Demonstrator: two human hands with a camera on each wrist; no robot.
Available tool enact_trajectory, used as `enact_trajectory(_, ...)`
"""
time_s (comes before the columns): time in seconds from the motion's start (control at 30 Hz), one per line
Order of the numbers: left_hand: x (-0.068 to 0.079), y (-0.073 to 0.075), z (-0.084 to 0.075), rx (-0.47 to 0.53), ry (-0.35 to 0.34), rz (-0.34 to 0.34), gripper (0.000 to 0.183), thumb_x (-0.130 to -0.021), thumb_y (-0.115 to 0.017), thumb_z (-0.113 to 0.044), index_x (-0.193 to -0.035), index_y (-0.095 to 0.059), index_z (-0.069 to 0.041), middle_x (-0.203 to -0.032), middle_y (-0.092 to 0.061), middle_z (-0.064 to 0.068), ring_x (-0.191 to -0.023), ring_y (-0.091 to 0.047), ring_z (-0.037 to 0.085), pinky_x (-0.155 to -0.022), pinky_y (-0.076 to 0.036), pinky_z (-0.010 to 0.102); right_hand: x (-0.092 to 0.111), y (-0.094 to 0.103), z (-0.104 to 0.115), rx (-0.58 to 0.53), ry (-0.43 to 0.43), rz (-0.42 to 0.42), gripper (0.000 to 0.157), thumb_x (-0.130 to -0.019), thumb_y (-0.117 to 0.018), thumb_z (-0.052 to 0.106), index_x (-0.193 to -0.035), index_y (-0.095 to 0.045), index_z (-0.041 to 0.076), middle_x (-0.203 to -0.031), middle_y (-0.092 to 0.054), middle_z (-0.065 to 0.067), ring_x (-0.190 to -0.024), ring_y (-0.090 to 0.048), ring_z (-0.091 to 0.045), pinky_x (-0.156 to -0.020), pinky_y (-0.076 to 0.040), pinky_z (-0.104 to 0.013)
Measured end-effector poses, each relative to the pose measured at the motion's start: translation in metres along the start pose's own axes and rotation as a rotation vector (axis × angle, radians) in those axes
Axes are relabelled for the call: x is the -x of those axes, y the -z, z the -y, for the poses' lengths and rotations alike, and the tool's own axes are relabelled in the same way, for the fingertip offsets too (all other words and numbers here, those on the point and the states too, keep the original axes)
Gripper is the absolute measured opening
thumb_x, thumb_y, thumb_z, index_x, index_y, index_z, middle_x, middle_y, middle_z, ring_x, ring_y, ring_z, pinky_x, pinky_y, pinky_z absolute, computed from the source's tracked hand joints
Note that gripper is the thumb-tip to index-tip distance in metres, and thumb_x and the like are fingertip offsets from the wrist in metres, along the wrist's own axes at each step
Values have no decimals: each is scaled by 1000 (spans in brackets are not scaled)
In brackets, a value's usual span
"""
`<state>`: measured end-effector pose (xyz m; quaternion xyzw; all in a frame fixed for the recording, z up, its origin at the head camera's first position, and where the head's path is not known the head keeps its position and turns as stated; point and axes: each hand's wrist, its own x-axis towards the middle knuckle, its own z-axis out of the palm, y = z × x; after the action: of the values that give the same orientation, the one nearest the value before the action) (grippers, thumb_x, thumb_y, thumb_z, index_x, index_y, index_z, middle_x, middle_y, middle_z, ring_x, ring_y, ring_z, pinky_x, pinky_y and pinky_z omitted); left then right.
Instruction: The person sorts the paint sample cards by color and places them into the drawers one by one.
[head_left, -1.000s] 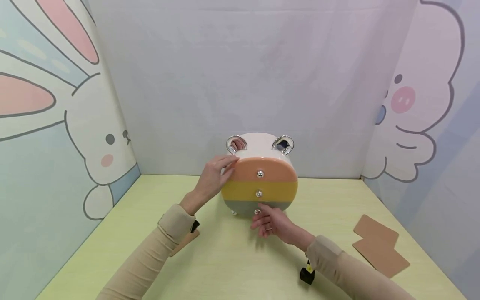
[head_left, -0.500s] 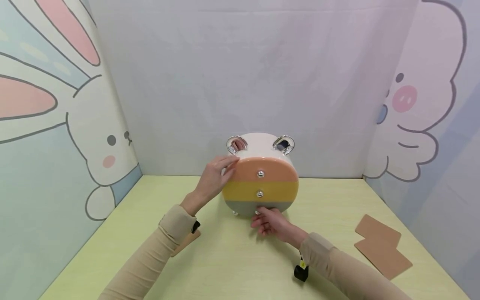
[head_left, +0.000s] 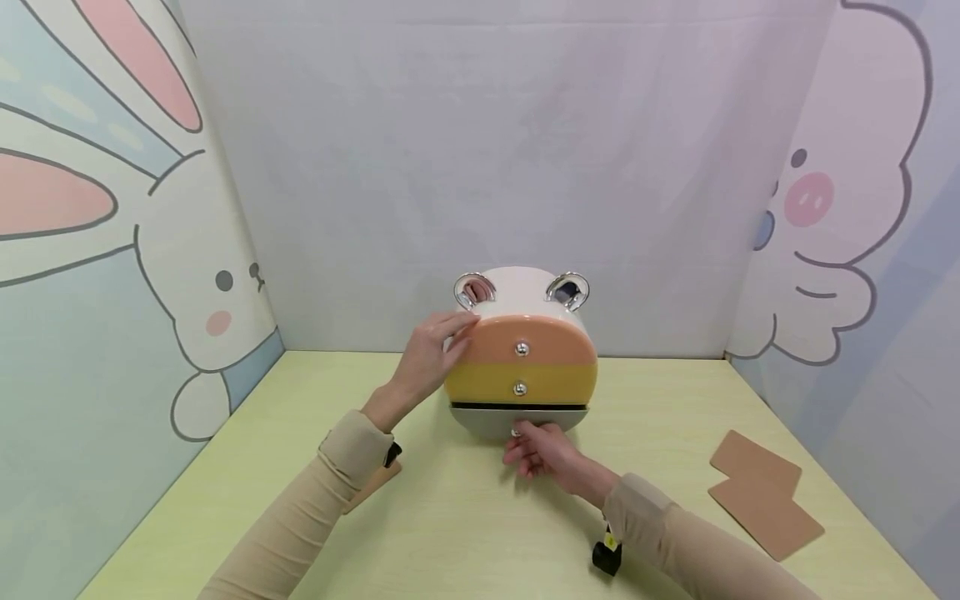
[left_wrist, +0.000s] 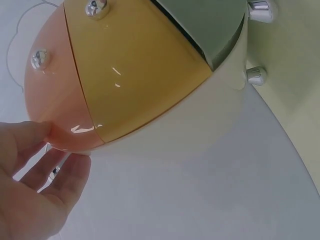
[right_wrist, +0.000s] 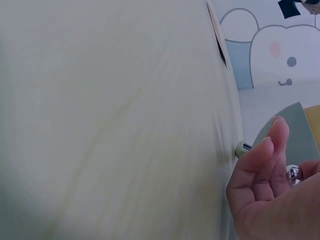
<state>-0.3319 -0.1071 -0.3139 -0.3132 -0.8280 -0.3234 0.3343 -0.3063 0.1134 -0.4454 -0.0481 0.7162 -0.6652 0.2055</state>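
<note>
A small drawer cabinet (head_left: 517,292) with silver ears stands on the table; its front has an orange, a yellow and a grey-green drawer, each with a silver knob. The bottom drawer (head_left: 480,421) is pulled out a little, with a dark gap above it. My right hand (head_left: 551,454) pinches the bottom drawer's knob (right_wrist: 293,173) between thumb and index finger, the other fingers loosely curled below. At the upper left edge, my left hand (head_left: 427,354) holds the cabinet, thumb on the orange front (left_wrist: 55,100) and fingers on the top side.
Two overlapping brown cards (head_left: 768,508) lie on the table (head_left: 450,533) at the right. Another brown card (head_left: 372,485) is partly hidden by the left forearm. Walls with cartoon animals stand on both sides, and a plain pale wall (head_left: 487,167) behind.
My right hand has taken the bottom knob between its fingers and drawn the bottom drawer slightly toward me, which opened a dark gap. The left hand has stayed in place.
</note>
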Motion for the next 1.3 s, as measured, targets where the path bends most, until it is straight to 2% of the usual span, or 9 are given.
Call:
enact_trajectory(0.2,0,0,0,-3,-9,-5,30,-86,-70,-5,-116,-69,-5,-114,-71,11,-101,-64,29,-88,-53,42,6,-2,-2,-11,0,12,40,-98,-48,33,-95,-63,-4,-68,-70,3,-49,-56,-7,-51,-47,-23)
enact_trajectory(0.6,0,1,-2,-1,1,5,28,-87,-69,-5,-115,-70,-5,-114,-70,12,-103,-64,30,-90,-53,43,24,-8,-4,0,-8,14,41,-97,-50,32,-95,-64,-6,-65,-68,3,-48,-54,-6,-51,-45,-22)
enact_trajectory(1.3,0,1,-1,9,-9,-9,29,-86,-70,-5,-115,-70,-4,-112,-71,13,-103,-64,31,-90,-54,44,52,-12,-9,-2,-26,90,41,-95,-53,36,-93,-64,-3,-64,-68,4,-47,-54,-5,-49,-43,-21)
